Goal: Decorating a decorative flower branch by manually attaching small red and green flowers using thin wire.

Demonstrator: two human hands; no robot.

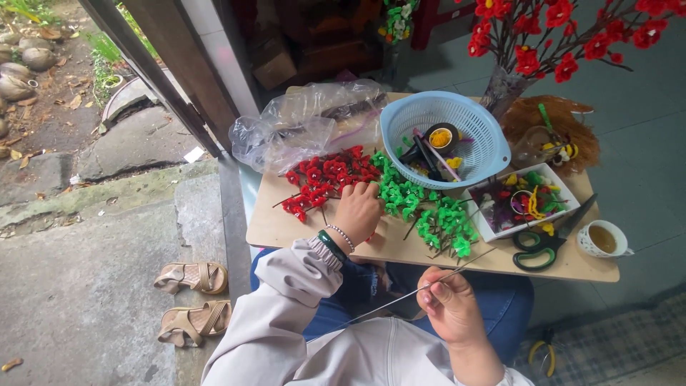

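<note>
Thin wire stem [421,289] in the right hand's [451,309] closed grip, slanting up-right toward the scissors [544,243]; left hand [357,209] on red flowers [325,177], grip unclear.

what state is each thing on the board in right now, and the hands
left hand: reaching into the red flowers, fingers curled
right hand: closed on the thin wire
thin wire: held slanted above the lap
red flowers: loose pile
green flowers: loose pile
blue basket: tilted, holding tools
white tray: full of mixed bits
scissors: closed, lying flat
cup: upright, with liquid
plastic bag: crumpled
</note>
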